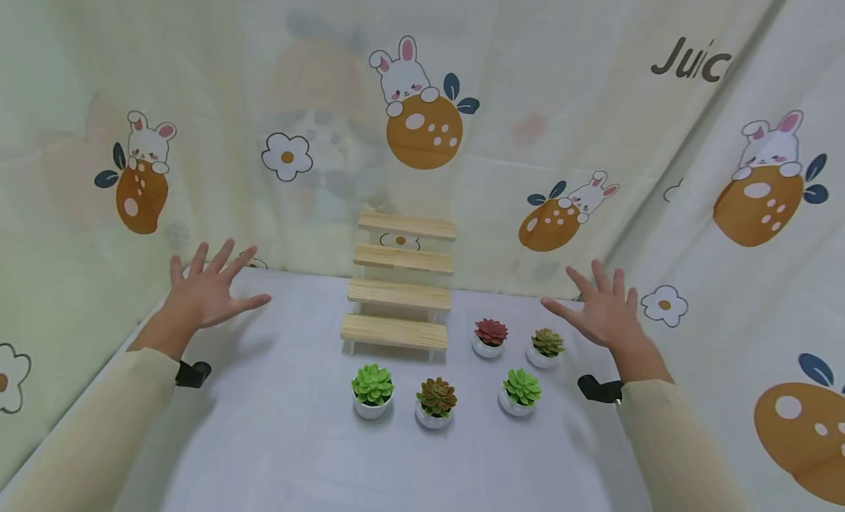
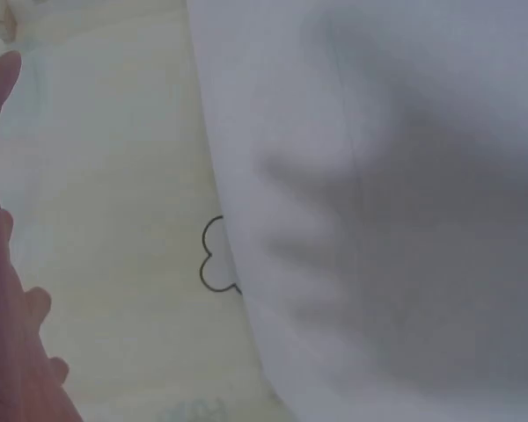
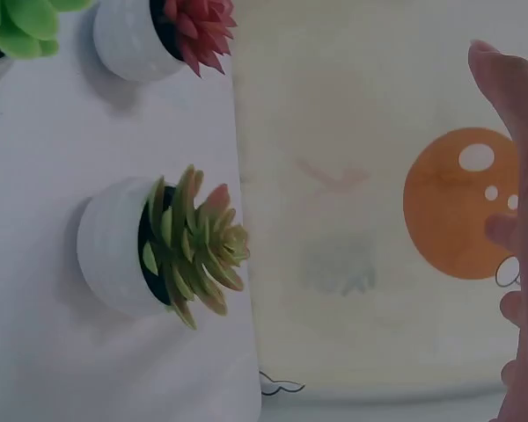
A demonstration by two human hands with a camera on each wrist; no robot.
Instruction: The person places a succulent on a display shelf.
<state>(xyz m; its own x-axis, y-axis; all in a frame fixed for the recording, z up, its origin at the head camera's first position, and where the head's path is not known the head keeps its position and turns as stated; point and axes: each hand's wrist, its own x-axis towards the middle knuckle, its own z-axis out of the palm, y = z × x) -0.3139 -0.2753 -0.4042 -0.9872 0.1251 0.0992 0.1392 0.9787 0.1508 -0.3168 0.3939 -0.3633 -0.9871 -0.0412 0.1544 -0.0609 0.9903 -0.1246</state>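
Note:
My left hand point(image 1: 206, 292) is spread above the table's left side, its fingers straight and nothing in its grasp. On the right, my right hand point(image 1: 604, 314) is spread the same way, holding nothing. Nearest to it is a potted olive-green succulent point(image 1: 547, 342), which the right wrist view shows with pinkish tips. Left of that stand a red succulent point(image 1: 491, 334) and a bright green one point(image 1: 521, 389). Another green succulent point(image 1: 372, 386) and a brownish one point(image 1: 436, 398) stand in front of a wooden tiered shelf point(image 1: 396, 330). All the pots are small, round and white.
A white cloth covers the table point(image 1: 284, 439). Printed fabric point(image 1: 317, 72) with rabbits, fruit and flowers hangs behind and along both sides. The four-step shelf stands at the back middle, close to the rear fabric. Shadows of the left hand fall on the cloth.

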